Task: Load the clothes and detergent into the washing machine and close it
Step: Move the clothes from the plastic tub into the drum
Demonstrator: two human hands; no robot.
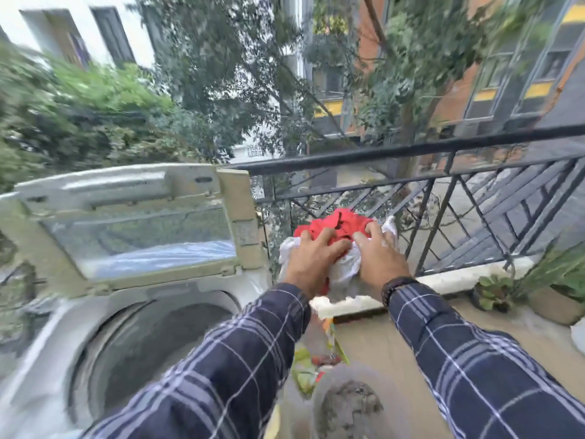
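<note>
Head view | left hand (311, 259) and right hand (380, 258) fingers clamp clothes (335, 228) | carry bundle over washing machine (152, 337) drum, release low, centred.

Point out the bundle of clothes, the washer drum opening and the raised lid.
bundle of clothes (335, 228): head view, on the red fabric on top.
washer drum opening (158, 343): head view, on the drum's inner wall.
raised lid (139, 236): head view, on its window.
</note>
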